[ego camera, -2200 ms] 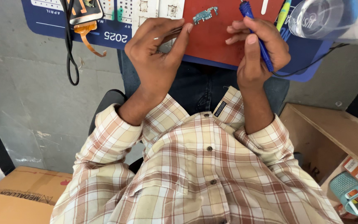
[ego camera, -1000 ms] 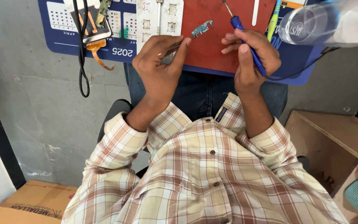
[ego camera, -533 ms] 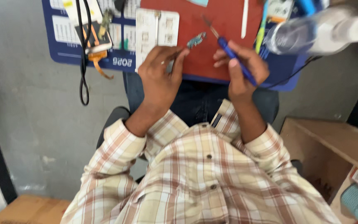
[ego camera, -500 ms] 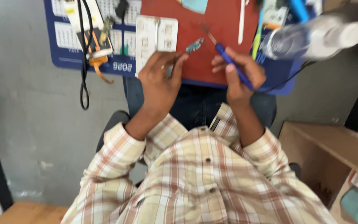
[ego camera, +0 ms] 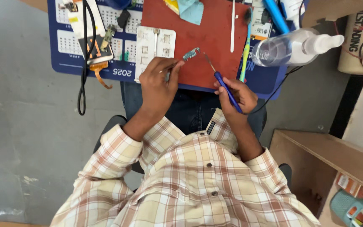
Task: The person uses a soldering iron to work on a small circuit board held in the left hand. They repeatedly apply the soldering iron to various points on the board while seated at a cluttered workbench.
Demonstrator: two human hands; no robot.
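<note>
R hand is closed pen-style round a blue-handled iron/probe tool; handle runs from the palm up and to the picture's left, thin metal tip ending just short of a small green circuit board, tip and board close but apart as far as can be told. L hand is pinched shut on slim tweezers, whose points reach up and to the picture's right to the board's near end; whether they grip the board or only touch it is too small to tell. So board lies up and ahead of both hands, between the two tool tips, its long axis slanting roughly in line w/ the tweezers; L hand is the nearer one. Board sits over a red work mat, which lies on a blue calendar desk pad. Around: a white parts tray just beside L hand, clear spray bottle well off to the R side, a phone w/ black cable on the pad's far side.
</note>
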